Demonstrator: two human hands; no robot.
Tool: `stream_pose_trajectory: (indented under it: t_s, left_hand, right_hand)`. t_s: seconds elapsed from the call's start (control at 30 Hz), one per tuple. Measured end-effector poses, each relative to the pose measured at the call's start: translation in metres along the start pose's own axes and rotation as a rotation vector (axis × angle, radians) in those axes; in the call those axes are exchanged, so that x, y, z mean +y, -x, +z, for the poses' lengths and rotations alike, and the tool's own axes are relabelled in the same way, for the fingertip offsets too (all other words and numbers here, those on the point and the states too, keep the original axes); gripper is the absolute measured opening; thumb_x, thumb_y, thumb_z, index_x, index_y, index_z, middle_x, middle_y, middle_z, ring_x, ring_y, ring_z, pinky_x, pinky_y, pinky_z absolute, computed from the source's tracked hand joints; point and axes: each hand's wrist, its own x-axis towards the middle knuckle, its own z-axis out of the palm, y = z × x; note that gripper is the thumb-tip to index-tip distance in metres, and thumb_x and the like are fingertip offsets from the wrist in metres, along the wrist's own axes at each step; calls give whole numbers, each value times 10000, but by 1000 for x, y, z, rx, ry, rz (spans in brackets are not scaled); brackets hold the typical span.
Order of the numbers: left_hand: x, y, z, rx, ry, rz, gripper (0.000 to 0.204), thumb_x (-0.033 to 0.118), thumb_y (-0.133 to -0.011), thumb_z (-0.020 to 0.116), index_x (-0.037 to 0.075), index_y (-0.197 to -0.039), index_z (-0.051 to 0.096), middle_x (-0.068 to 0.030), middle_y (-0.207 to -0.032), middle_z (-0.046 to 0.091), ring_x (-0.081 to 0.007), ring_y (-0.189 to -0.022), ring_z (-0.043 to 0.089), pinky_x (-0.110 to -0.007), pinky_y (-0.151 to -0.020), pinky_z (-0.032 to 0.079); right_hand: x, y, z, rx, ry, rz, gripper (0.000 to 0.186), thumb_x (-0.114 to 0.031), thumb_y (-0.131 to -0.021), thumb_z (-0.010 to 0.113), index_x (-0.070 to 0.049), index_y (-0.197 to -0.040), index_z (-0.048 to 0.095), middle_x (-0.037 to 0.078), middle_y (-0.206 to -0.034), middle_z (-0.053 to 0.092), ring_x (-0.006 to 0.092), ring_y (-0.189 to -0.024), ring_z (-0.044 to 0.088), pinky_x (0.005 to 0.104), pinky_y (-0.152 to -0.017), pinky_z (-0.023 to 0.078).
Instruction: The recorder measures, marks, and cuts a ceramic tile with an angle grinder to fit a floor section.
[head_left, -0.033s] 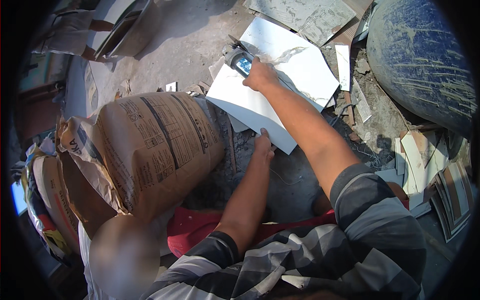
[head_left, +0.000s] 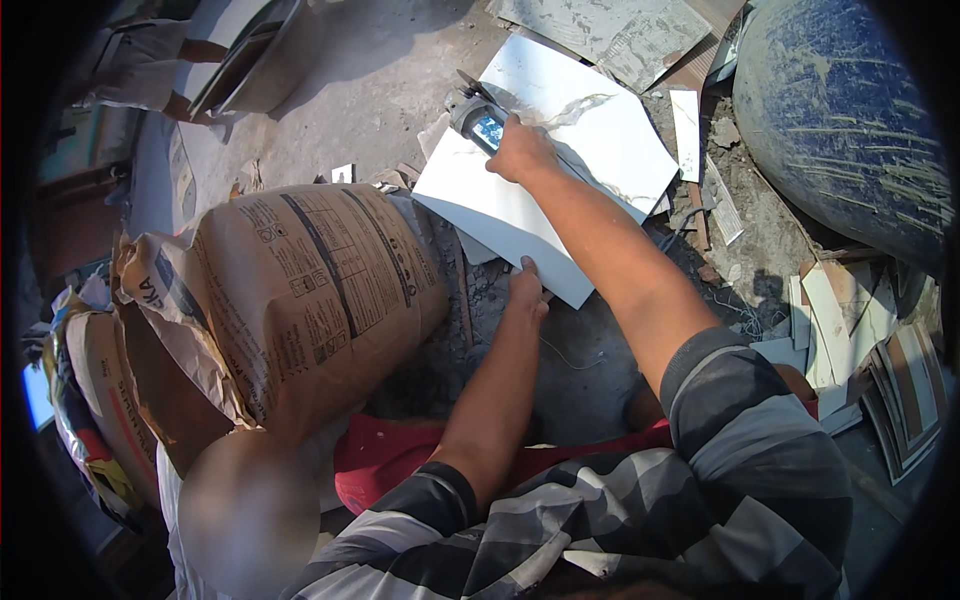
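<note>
A large white tile with grey-brown veining lies on rubble in front of me, some of its corners cut off. My right hand is closed round the body of an angle grinder. The grinder is over the tile's far left edge, its disc seen nearly edge-on; I cannot tell if the disc touches the tile. My left hand grips the tile's near edge, thumb on top, the other fingers mostly hidden beneath.
A big brown paper sack stands close on my left. At the right are a scratched blue drum and stacked tile offcuts. Another tile lies beyond. At the upper left a person's hands are beside a grey basin.
</note>
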Motion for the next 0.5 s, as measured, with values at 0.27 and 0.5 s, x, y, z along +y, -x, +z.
stream_pose_trajectory:
  t_s: [0.27,0.5]
  left_hand:
    - [0,-2,0,2,5,-14,430,325,-1066,358,44,-1392,370,-144,-1328,520,-313,-1193,544,-562,-1006,455]
    - [-2,-3,0,1,29,-7,424,324,-1065,365,43,-1380,400,-145,-1317,529,-305,-1182,550,-534,-999,466]
  right_hand:
    - [2,3,-1,-6,7,10,775,-248,-738,784,-8,-1380,421,194,-1232,631,322,-1158,613,406,-979,502]
    - [5,4,0,-8,4,7,732,-242,-740,783,-2,-1343,444,203,-1217,635,329,-1153,614,405,-978,502]
